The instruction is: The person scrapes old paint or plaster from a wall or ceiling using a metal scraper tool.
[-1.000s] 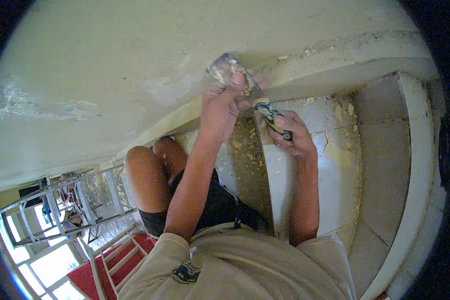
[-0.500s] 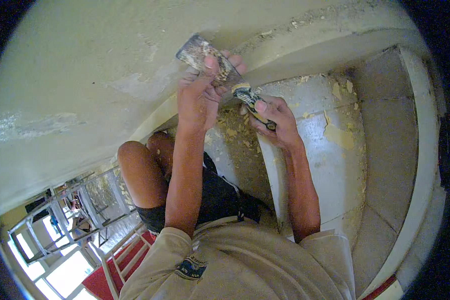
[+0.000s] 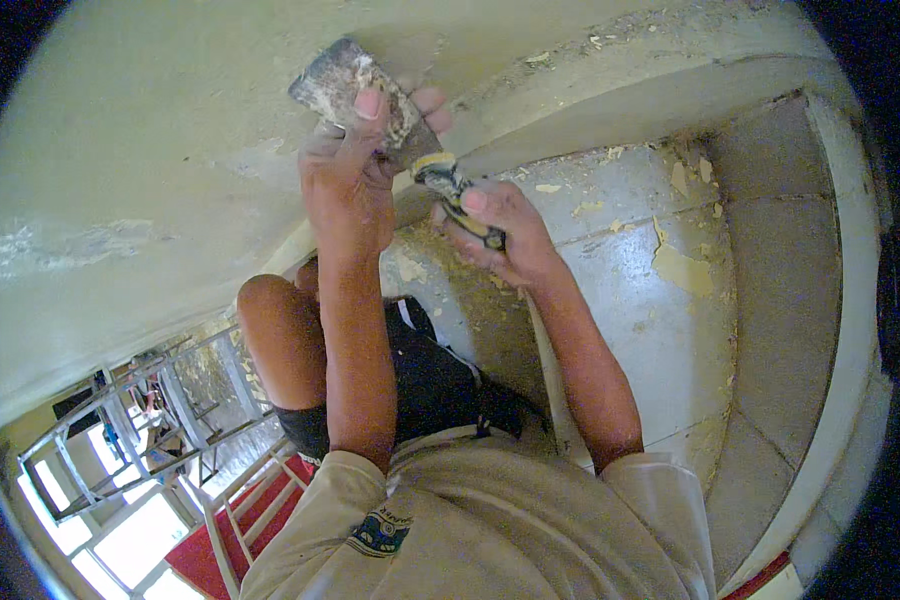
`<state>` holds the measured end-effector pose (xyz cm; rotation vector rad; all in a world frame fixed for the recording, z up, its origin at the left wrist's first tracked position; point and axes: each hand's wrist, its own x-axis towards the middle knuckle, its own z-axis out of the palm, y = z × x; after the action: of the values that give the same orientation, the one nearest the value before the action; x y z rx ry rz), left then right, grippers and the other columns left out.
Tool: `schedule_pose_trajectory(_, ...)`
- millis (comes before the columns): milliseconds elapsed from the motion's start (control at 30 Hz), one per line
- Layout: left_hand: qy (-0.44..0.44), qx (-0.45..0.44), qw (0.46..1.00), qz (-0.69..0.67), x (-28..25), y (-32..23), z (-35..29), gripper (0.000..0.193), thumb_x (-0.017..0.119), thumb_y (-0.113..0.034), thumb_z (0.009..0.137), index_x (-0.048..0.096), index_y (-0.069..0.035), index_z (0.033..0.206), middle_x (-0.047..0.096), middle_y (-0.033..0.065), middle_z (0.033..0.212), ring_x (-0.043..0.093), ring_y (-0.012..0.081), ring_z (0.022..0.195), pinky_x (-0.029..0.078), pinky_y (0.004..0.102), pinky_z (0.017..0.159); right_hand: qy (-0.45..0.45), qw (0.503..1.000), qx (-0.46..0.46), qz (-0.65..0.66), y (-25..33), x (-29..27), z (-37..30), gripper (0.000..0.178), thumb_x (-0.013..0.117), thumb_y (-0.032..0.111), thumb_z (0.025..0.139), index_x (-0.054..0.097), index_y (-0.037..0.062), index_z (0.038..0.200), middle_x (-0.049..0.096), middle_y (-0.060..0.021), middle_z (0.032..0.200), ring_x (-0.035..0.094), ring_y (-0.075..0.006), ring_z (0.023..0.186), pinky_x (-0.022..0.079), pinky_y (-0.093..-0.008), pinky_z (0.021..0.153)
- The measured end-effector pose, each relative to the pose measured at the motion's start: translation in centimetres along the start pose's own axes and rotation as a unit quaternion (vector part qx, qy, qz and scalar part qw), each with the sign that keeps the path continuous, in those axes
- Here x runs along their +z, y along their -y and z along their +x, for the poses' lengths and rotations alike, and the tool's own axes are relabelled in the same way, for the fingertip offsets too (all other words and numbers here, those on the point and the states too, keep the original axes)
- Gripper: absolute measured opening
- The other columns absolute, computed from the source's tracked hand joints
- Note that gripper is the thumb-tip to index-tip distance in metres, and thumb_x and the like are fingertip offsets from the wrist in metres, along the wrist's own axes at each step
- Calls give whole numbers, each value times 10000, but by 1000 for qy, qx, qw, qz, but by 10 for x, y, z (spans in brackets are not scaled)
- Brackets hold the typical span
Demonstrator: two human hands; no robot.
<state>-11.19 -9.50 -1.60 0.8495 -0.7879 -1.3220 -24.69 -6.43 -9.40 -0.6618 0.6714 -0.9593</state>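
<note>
Both hands hold one putty knife [image 3: 407, 140] in front of the wall [image 3: 240, 110]. My left hand [image 3: 355, 180] grips its wide, stained metal blade, the thumb lying on the upper face and fingers wrapped behind. Flaky pale residue coats the blade. Around the black and yellow handle, my right hand [image 3: 505, 232] is closed, with its thumb pressed along the top. The blade's broad end points up and left, close to the wall; whether it touches, I cannot tell. Patches of paint are worn off the wall to the left.
Peeled paint flakes [image 3: 682, 270] lie on the pale tiled steps [image 3: 650, 330] to the right. More crumbs sit on the ledge [image 3: 610, 100] along the wall's base. A metal ladder [image 3: 175, 405] and a red surface with pale rails [image 3: 255, 515] are at lower left.
Both hands have moved left and slightly up or down together with the putty knife, bringing its blade further left along the wall. The grip on blade and handle stays the same.
</note>
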Motion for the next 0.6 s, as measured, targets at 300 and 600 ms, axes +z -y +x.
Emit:
schedule_pose_trajectory(300,14,-141,980,136,-29,13,-11,364,590,-282,823,551,28,1010,632,125,896,625,190,775,499,284,683,83,979,113,-150,-30,4,-8,352,502,397,837,547,48,821,522,-28,620,434,-86,432,304,-213,364)
schedule_pose_trajectory(600,2,-110,986,124,-36,13,-10,382,588,-305,815,577,49,959,635,144,869,624,203,749,505,310,645,-82,983,-10,-166,-47,20,4,374,460,422,869,486,66,761,477,-26,546,389,-91,369,293,-230,344)
